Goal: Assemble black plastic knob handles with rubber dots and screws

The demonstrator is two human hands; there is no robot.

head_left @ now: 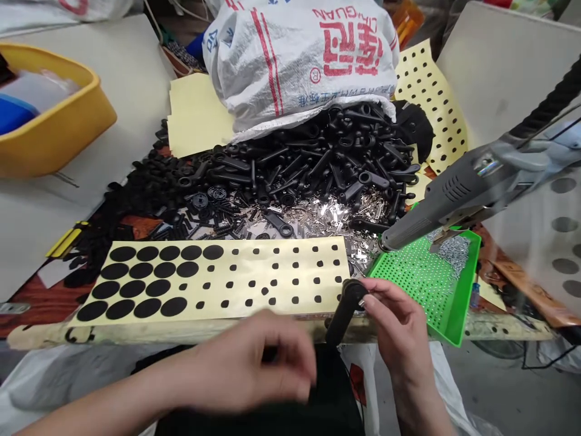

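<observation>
Nearest, above a dark cloth [313, 393] below the bench edge: the left hand [254, 363], motion-blurred, fingers loosely curled, anything held in them impossible to make out. Just to its right, the right hand [399, 327], closed in a narrow pinch on a matte black plastic lever handle [344, 315], round head by the fingertips, long arm slanting down across the worn, pale bench edge [218, 332].

Just beyond, flat on the bench, a smooth cream backing sheet [209, 281] printed or stuck with rows of black discs and small black dots. To the right, a bright green perforated plastic tray [422, 290] holding a drift of tiny silver metal parts [451, 251], with the nozzle of a grey ribbed hot-air gun [463, 194] hanging just above one corner, the gun's rear cut off by the frame.

Farther on, a dense heap of black plastic levers [308, 163] over shiny silver metal clips [331, 218], little open room among them, backed by a white woven sack with red lettering [299, 60]. At far left, a yellow plastic tub [45, 109], partly cut off.
</observation>
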